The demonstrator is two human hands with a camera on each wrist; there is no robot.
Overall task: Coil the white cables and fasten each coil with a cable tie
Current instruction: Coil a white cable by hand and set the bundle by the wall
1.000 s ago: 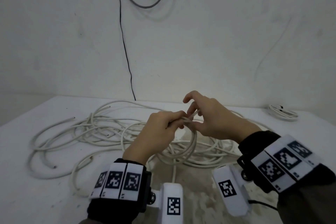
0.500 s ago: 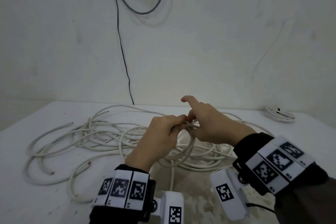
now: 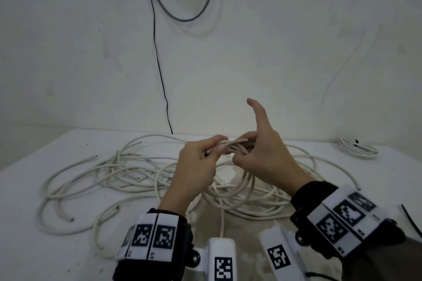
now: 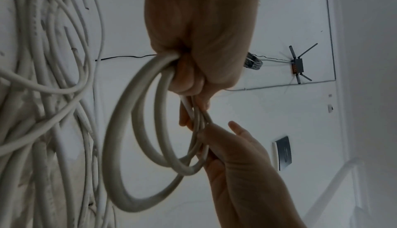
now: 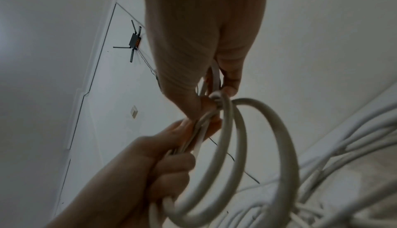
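two hands work one small coil of white cable, held up over the table. going left to right: a loose tangle of white cables sprawls on the table's left and middle, not yet coiled. our left hand has its fingers curled tight round the bunched loops at the top of the coil; the loops hang down from that fist. just right of it our right hand pinches the same bunch between thumb and the lower fingers, while the index finger sticks straight up, clear of the cable. a thin black tie seems to trail from the bunch between the hands, but whether it is threaded we cannot tell. far right on the table sits a small finished-looking bundle, and a black strip lies at the right edge. we judge the step as fastening this coil; next calls for closing the tie snug while the left grip keeps the loops stacked.
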